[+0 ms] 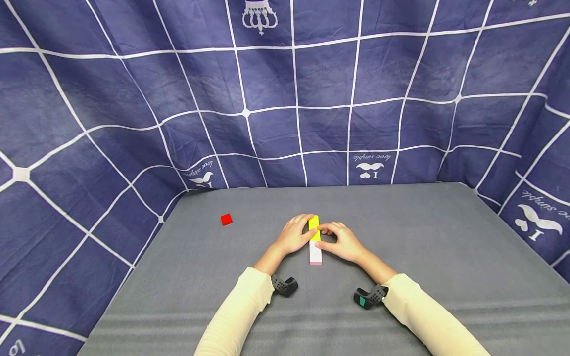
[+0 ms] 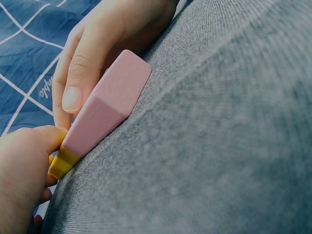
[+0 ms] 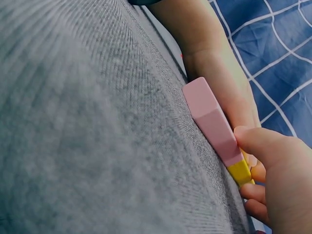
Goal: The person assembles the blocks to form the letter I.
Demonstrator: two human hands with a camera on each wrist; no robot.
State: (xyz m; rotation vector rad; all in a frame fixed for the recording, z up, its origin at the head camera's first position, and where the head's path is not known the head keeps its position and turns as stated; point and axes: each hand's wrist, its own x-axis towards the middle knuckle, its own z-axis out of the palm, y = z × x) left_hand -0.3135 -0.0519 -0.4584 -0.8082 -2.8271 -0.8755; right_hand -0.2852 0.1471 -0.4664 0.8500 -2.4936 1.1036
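Note:
A yellow block [image 1: 313,222] and a pink block [image 2: 109,100] lie end to end in a line on the grey surface. The pink one is nearer; its top looks white in the head view. At the left side, my left hand [image 1: 294,234] pinches the yellow block, thumb on its near part and fingers round the far end. From the right, my right hand [image 1: 344,243] has its thumb against the pink block's side, close to the joint, and curled fingers beside the yellow block. The fingertips are partly hidden behind the blocks.
A small red block [image 1: 226,219] sits apart on the grey surface [image 1: 401,222], toward the back left. A blue curtain [image 1: 329,128] with white lines hangs behind and along both sides. Both wrists wear dark straps [image 1: 285,286].

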